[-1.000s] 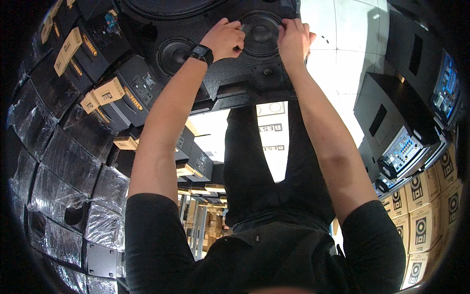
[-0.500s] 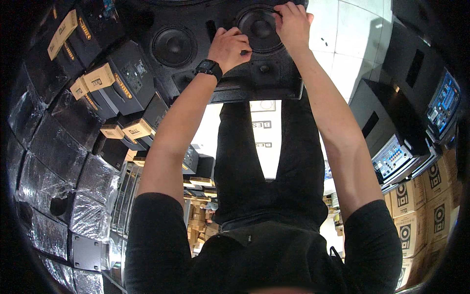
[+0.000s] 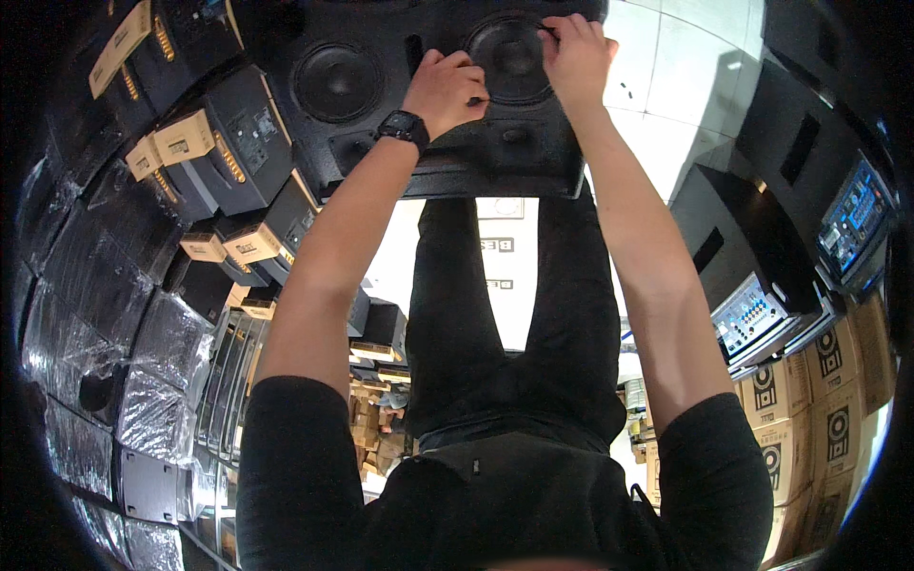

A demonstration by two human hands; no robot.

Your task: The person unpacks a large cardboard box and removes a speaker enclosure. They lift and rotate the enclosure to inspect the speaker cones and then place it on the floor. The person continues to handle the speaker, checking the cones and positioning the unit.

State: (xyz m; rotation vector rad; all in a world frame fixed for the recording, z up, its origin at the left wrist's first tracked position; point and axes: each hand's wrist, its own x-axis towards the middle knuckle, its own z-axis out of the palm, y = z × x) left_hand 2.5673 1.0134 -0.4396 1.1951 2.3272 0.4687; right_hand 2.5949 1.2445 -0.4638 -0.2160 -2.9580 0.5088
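Observation:
A large black speaker cabinet (image 3: pixel 419 157) lies in front of me with its front face up. At its right is a round black speaker driver (image 3: pixel 519 59), and both my hands grip its rim from opposite sides. My left hand (image 3: pixel 447 93), with a dark watch on the wrist, is closed at the driver's near left edge, thumb and fingers pinched. At the far right edge my right hand (image 3: pixel 579 62) pinches the rim between thumb and fingertips. A second round driver (image 3: pixel 337 84) sits in the cabinet to the left, untouched. What lies under my fingers is partly hidden.
Black speaker boxes (image 3: pixel 249 143) with cardboard pieces (image 3: pixel 184 138) stand to the left, beside a stack wrapped in clear film (image 3: pixel 162 381). On the right are black cabinets with a lit control panel (image 3: pixel 752 314) and cardboard cartons (image 3: pixel 776 390). Pale floor tiles (image 3: pixel 676 76) show at upper right.
My right hand has shifted slightly right and nearer, still at the driver's rim. My left hand has barely moved. The whole view has tilted a little.

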